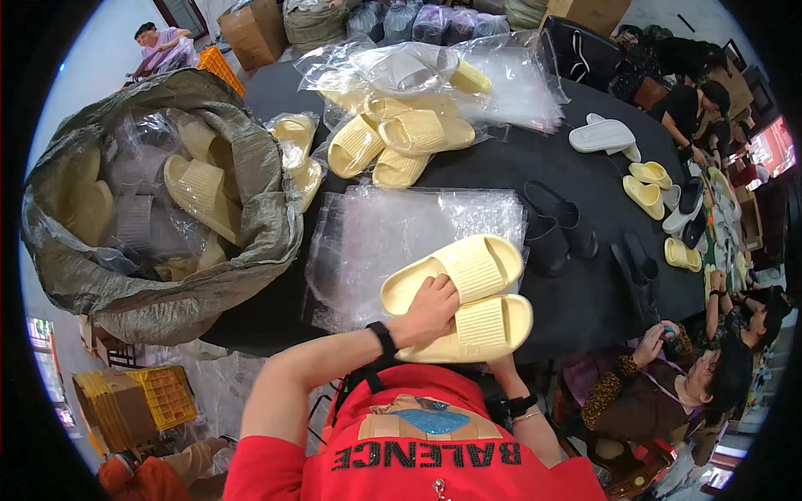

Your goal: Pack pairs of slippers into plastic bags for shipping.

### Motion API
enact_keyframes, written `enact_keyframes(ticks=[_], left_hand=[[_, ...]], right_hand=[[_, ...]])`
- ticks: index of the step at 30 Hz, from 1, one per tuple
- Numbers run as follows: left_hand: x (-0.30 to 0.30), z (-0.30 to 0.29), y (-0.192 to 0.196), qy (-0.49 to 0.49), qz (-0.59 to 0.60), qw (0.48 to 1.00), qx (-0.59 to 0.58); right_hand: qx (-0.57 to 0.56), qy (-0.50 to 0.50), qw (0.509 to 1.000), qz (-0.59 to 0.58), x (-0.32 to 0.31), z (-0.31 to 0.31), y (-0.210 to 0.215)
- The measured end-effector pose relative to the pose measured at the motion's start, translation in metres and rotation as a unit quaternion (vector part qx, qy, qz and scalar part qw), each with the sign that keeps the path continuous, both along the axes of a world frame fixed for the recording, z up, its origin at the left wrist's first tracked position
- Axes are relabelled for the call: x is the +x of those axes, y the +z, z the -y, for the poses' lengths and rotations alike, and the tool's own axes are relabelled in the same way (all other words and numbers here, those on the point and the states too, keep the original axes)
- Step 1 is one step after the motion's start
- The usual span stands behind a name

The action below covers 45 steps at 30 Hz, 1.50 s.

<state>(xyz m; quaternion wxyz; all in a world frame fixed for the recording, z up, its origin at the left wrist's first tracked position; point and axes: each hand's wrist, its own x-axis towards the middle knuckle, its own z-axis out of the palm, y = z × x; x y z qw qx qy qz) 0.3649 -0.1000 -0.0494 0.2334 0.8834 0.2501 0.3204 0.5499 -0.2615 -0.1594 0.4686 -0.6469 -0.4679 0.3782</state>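
Black table (pixel 576 317) bears clear plastic bags (pixel 376 242), woven sack (pixel 180 288) left of them, black shoes (pixel 547 242) right. Over their near-right corner, the left hand (pixel 430 309) clamps yellow slides (pixel 474 271); the right hand (pixel 503 367) seems beneath, grip unclear.

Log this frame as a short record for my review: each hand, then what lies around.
left hand: gripping a pair of pale yellow slippers
right hand: mostly hidden by the slippers; grip unclear
beneath slippers: clear plastic bags on a black table
left side: open grey-green sack holding bagged slippers
right side: black footwear, white slippers
nearby: seated person with leopard-print sleeves
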Motion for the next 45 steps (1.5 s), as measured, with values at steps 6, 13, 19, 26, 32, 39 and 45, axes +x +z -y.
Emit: enact_keyframes(ticks=[6,13,19,26,32,39,45], left_hand=[[-0.095,-0.022,-0.091,0.183,-0.177,0.966,-0.049],[-0.143,-0.047,0.003,0.306,-0.184,0.931,-0.081],[0.028,-0.039,0.014,0.074,-0.236,0.968,0.029],[0.027,-0.068,-0.073,0.104,-0.313,0.944,0.026],[-0.012,-0.12,-0.027,0.201,-0.287,0.934,0.07],[0.045,-0.032,0.025,-0.097,-0.293,0.95,0.052],[0.051,-0.031,0.034,-0.079,-0.216,0.973,0.023]], right_hand=[[-0.234,-0.061,0.967,-0.084,0.013,-0.007,0.026],[-0.276,-0.053,0.952,-0.117,0.023,-0.015,0.043],[-0.27,-0.005,0.958,-0.093,0.019,-0.013,0.011],[-0.239,-0.057,0.967,-0.061,0.025,-0.004,0.005],[-0.29,0.019,0.935,0.201,0.037,-0.016,0.061],[-0.063,0.061,0.996,0.008,0.05,-0.056,0.115],[-0.081,0.037,0.984,-0.157,0.077,-0.06,0.091]])
